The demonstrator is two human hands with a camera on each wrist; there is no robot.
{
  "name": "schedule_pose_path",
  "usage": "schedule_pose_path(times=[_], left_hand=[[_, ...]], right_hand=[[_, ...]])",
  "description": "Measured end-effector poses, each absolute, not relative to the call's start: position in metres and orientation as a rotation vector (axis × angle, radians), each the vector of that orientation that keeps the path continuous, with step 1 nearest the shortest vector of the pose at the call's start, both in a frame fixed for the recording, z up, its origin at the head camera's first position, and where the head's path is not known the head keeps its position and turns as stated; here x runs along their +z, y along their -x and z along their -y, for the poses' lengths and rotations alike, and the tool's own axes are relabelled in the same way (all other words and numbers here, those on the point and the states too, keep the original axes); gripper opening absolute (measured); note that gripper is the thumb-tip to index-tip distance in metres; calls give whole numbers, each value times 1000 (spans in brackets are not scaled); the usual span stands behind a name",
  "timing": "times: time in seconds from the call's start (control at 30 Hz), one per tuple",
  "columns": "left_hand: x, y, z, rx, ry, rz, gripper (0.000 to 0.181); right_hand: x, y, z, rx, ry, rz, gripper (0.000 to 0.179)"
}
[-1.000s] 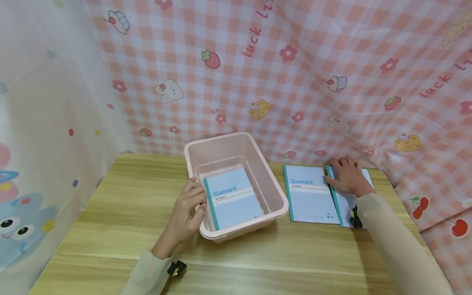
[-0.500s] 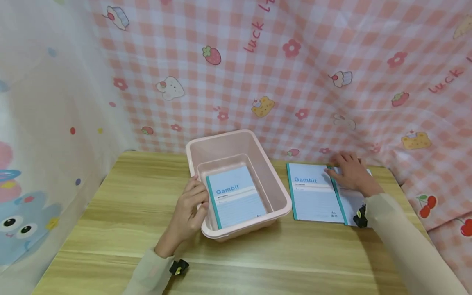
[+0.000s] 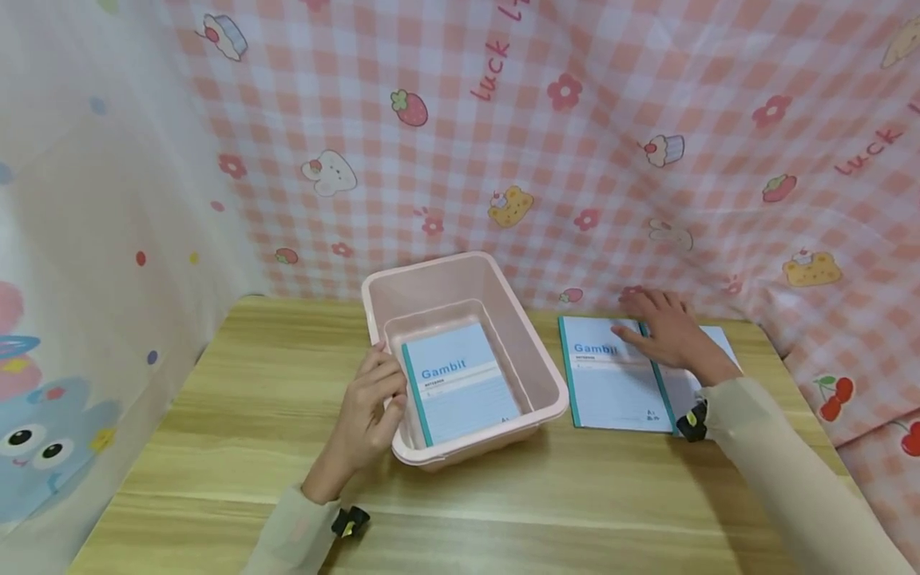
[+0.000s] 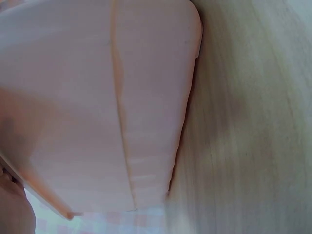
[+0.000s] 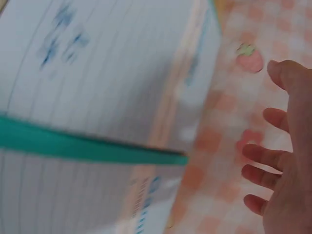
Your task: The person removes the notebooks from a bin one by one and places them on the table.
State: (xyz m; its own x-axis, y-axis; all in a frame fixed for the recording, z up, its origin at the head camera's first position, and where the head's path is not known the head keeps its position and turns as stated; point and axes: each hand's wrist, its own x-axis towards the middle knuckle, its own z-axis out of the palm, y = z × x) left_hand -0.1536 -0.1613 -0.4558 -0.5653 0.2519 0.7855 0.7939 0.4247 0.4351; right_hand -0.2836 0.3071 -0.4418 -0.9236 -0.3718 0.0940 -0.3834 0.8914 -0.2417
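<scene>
In the head view my left hand [image 3: 365, 411] grips the left rim of a pink plastic tub [image 3: 528, 351], its fingers curled over the edge. Inside the tub a light-blue "Gambit" notebook [image 3: 463, 391] with a green spine lies flat. My right hand [image 3: 664, 335] is over two more such notebooks, a left one [image 3: 611, 391] and a right one [image 3: 690, 387] that it partly hides. The right wrist view shows that hand's fingers [image 5: 265, 178] spread and relaxed, with nothing held. The left wrist view is filled mostly by the tub's outer wall [image 4: 73, 97].
A wood-grain table [image 3: 287, 375] carries everything. Behind it hangs a pink checked cloth [image 3: 446, 168], close to the tub and the notebooks. A pale printed curtain [image 3: 86, 239] lines the left side. Both wrists wear a dark strap.
My right hand has moved left, from the right notebook toward the gap between the two. More of the right notebook's far corner shows. The left hand and tub keep their place.
</scene>
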Motion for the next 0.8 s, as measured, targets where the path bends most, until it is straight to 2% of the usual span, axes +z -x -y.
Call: schedule_pose_path(times=[0.8], left_hand=[[-455,155,157,-1157,895,2011,19]], right_hand=[[-381,275,-213,430,-825,2940,65]])
